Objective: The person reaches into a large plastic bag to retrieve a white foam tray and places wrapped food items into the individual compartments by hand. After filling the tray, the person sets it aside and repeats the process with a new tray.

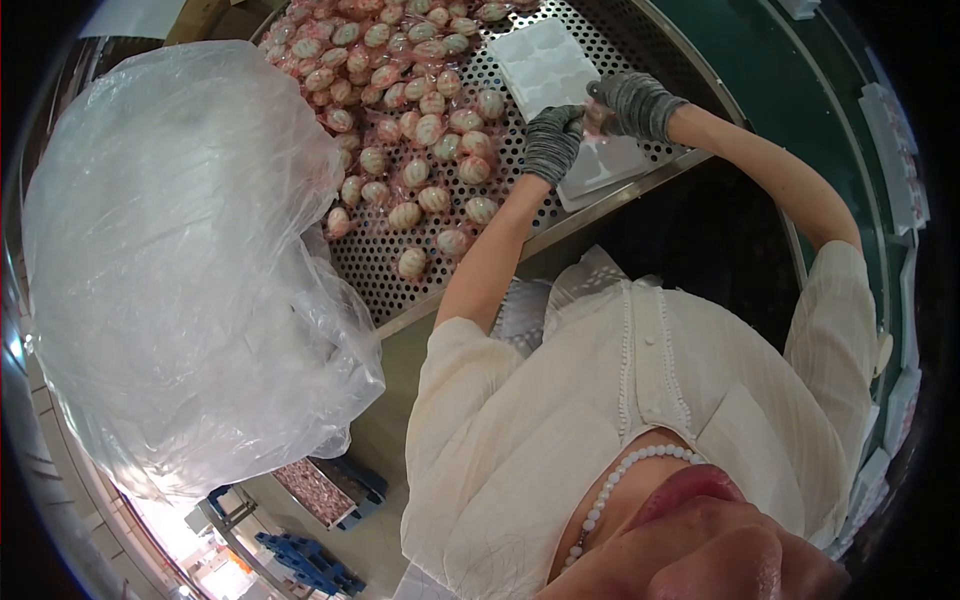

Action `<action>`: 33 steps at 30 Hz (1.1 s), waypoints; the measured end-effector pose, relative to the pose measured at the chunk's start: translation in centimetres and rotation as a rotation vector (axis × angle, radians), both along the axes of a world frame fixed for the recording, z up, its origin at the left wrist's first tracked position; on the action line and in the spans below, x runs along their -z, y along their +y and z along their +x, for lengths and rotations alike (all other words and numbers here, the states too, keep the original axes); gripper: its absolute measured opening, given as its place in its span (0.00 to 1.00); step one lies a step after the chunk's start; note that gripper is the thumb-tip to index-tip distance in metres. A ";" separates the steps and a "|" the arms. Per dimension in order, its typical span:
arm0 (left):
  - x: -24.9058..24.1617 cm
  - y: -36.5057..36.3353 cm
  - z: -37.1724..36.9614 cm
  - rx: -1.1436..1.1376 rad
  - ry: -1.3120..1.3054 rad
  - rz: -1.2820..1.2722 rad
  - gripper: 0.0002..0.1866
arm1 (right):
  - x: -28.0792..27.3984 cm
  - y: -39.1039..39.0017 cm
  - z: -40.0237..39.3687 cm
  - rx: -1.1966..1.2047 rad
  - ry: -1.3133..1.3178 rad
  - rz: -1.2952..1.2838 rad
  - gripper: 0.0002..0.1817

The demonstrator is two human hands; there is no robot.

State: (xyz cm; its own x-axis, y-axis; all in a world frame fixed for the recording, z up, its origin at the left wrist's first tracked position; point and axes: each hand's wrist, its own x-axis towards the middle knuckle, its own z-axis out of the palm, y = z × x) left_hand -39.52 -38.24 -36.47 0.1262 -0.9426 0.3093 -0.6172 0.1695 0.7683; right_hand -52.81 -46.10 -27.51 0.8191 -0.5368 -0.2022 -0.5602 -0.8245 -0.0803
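Observation:
My left hand [553, 143], in a grey striped knit glove, has its fingers pinched together over white moulded plastic trays [545, 62]. Close beside it on the right, my right hand [638, 105] wears the same kind of glove, its fingers curled inward. A small wrapped piece [597, 120], pinkish and see-through, shows between the two sets of fingertips; the gloves hide much of it. Another white tray [605, 162] lies below the hands, near the table's edge. To the left spread many wrapped pieces [415, 173], pale, ribbed and rounded, in clear wrappers with red print.
The perforated metal table [375, 275] has a raised metal rim. A large clear plastic bag [190, 240] bulges at the left against it. A green conveyor [830, 110] curves past on the right, with white trays [893, 150] along its far side. Blue pallets [305, 562] stand on the floor.

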 end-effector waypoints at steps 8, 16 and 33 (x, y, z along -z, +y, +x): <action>-1.7 0.7 0.1 0.024 -0.062 0.054 0.12 | 1.4 -1.4 0.0 0.023 -0.077 0.122 0.18; -3.0 0.3 0.4 0.176 -0.231 0.254 0.26 | 0.8 -0.6 -0.4 -0.135 0.007 0.005 0.24; 0.6 -0.1 0.5 0.070 0.137 0.061 0.06 | 2.7 -1.1 -2.5 -0.194 -0.335 -0.046 0.21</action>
State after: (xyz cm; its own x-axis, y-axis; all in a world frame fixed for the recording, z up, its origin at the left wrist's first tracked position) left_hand -39.05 -38.38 -37.04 0.0970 -0.9671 0.2352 -0.4942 0.1584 0.8548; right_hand -55.27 -47.18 -30.22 0.9229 -0.3677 0.1142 -0.3425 -0.9195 -0.1928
